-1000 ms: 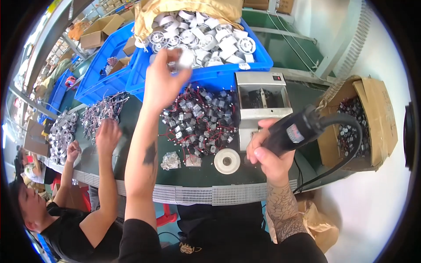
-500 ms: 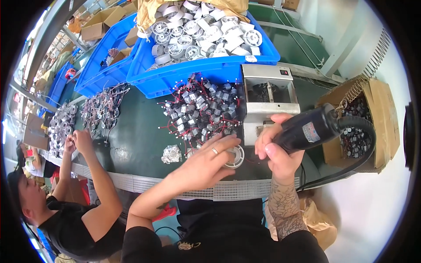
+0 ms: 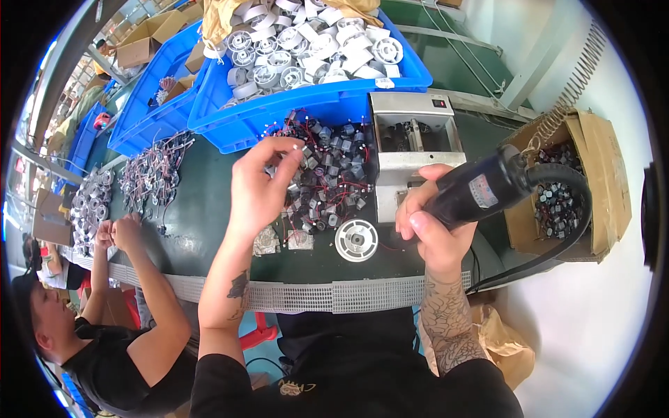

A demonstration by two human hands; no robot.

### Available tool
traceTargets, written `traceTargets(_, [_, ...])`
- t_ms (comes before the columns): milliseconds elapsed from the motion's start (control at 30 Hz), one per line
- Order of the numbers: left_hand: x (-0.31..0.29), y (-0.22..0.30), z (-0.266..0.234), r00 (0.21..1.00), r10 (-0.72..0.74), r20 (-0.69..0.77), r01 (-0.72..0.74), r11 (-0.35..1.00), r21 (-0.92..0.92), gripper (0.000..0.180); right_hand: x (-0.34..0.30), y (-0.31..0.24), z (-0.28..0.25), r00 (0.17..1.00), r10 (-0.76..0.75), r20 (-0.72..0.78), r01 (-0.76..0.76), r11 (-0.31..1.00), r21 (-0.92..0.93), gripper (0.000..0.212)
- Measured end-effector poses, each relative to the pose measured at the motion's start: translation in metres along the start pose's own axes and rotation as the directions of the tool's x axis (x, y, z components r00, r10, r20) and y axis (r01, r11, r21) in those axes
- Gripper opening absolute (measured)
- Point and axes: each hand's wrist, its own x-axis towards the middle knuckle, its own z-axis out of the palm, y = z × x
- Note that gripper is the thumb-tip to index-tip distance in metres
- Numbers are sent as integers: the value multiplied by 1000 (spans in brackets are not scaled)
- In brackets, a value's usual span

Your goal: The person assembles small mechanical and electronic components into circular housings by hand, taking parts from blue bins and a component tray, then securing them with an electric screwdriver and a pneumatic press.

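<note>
Tool (image 3: pixel 481 191) at the wheel's (image 3: pixel 357 240) two o'clock fills our curled right hand (image 3: pixel 440 235); beside motors (image 3: pixel 324 191) at eleven, our left hand (image 3: pixel 261 182) nearly pinches, gripping what we cannot tell.

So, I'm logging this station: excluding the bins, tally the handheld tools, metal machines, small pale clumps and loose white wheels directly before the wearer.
Black handheld tool: 1
Metal machine: 1
Pale clumps: 2
Loose white wheel: 1
Total: 5

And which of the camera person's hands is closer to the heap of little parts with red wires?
Left. The left hand is at the left edge of the heap; the right hand is off to the heap's right, around a black tool.
</note>
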Motion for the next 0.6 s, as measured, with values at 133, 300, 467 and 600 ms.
traceTargets(133, [-5,20,-2,999,-8,40,19,955,-297,7,0,1,-1,999,-39,2,39,999,-25,52])
traceTargets(300, [-39,39,11,966,-61,250,162,899,-407,8,2,0,-4,997,-71,-7,70,996,-50,51])
traceTargets(467, [-56,32,35,945,-38,326,135,951,-278,9,4,-3,-5,986,-154,-68,160,983,89,52])
traceTargets(600, [-54,35,33,928,54,368,5,988,-157,14,7,-10,-5,977,-209,-48,207,977,-40,52])
